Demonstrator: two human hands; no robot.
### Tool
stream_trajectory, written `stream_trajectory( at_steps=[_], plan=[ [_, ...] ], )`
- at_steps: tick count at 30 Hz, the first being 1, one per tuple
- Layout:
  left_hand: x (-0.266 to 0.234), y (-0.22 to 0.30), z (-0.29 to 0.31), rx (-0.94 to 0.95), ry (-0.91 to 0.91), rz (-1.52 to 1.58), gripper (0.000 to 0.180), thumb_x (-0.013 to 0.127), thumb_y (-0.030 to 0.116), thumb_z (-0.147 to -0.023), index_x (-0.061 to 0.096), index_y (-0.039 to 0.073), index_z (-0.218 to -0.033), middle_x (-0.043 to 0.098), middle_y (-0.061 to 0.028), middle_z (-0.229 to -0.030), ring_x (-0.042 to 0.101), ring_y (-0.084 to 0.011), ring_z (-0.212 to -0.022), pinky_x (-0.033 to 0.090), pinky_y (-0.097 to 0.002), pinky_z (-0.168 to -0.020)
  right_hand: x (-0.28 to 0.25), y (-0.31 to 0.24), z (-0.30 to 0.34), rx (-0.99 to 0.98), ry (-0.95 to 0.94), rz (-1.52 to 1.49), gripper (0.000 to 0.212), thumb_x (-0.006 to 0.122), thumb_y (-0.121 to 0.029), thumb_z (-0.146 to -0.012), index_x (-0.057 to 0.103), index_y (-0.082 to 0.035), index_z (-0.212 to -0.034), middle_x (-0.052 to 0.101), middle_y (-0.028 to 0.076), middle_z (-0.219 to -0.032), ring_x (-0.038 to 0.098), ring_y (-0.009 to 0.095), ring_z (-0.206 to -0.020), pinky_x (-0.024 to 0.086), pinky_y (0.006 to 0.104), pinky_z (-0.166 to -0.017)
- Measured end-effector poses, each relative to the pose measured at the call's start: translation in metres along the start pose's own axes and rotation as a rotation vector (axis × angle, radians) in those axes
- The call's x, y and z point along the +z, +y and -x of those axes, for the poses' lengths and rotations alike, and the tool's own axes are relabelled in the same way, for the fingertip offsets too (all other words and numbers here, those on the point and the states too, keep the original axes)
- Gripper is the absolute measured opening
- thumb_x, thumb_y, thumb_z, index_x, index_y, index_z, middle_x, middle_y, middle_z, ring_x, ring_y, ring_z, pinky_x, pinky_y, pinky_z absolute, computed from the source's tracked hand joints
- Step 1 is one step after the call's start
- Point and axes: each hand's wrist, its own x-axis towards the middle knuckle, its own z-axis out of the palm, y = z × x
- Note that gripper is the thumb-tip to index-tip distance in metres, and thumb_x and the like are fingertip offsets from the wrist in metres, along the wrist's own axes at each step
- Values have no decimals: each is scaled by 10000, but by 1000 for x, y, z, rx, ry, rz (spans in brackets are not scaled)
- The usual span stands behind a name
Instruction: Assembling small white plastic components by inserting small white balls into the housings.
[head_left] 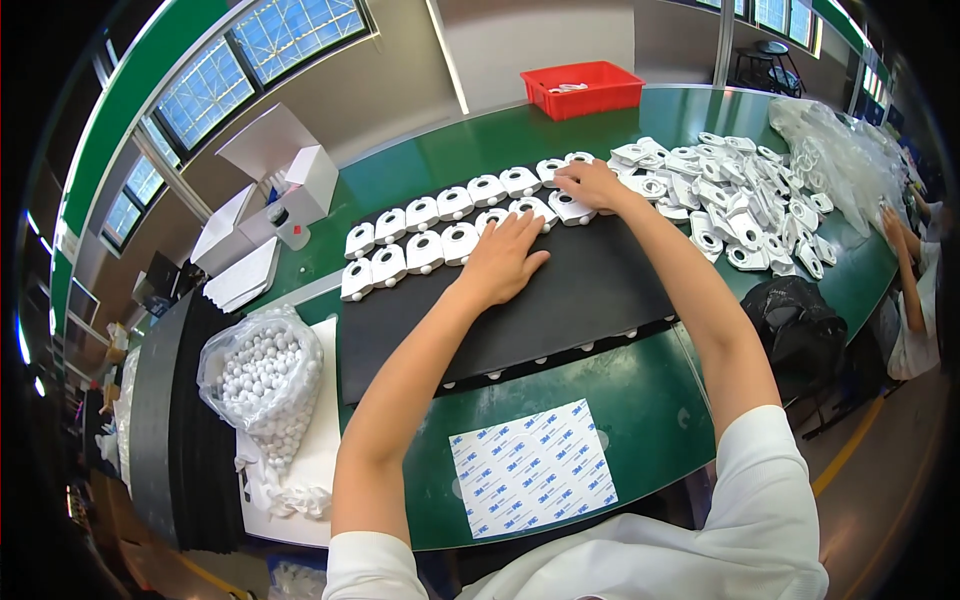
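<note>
Left hand [503,258] flat on mat [590,290], right hand [592,184] seemingly gripping part [571,208]

Single view only: your head camera looks steeply down and forward over the black mat [560,300], close above it. The mat fills the frame centre; beyond it, the green table [600,400] bends toward the fisheye rim.

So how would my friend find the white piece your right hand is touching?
Start at the black mat on the green table. Two rows of white plastic pieces run along its far edge. The piece sits at the right end of the nearer row, under the right hand, and it is the only one in that row with fingers on it.
</note>
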Motion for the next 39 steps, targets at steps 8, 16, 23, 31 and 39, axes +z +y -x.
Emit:
stream_trajectory(
  at_steps=[8, 16, 23, 31, 39],
  plan=[
    [-3, -5, 2, 16, -22, 61, 445, 506, 259, -874, 383, 69, -1257, 415, -161, -1301, 363, -339, -1222, 282, -426, -1009, -7, -5, -1, 13, -45, -66, 385, 467, -397, -852, 638, -113, -1049, 574, 91, -1147, 497, 277, -1079, 304, 417, -989],
    [-5, 4, 0, 1, -47, 18, 479, 493, 280, -878, 360, 67, -1285, 374, -147, -1343, 322, -323, -1259, 241, -467, -1032, -20, 14, 4, -43, 180, -240, 407, 517, -369, -821, 609, -60, -1069, 588, 169, -1088, 540, 323, -1020, 403, 373, -901],
    [-9, 4, 8, 15, -19, -80, 515, 476, 313, -882, 353, 32, -1296, 344, -139, -1368, 303, -292, -1278, 218, -470, -1045, -61, -11, 38, 163, -160, 114, 356, 607, -332, -751, 646, -49, -963, 626, 162, -989, 593, 300, -922, 451, 360, -831],
    [-15, 8, 18, -23, -67, -135, 548, 478, 321, -878, 324, 30, -1317, 326, -137, -1379, 268, -299, -1294, 203, -459, -1057, -48, -33, 67, 124, -147, 18, 311, 637, -315, -746, 639, -78, -948, 615, 156, -995, 578, 304, -940, 446, 367, -830],
    [-50, 24, 36, 3, -84, -114, 570, 497, 298, -870, 303, 14, -1323, 302, -153, -1387, 252, -312, -1300, 210, -464, -1052, -37, 7, 21, 95, 13, 11, 364, 547, -277, -821, 586, -61, -1112, 574, 162, -1102, 508, 341, -1055, 403, 400, -908]
  ],
)
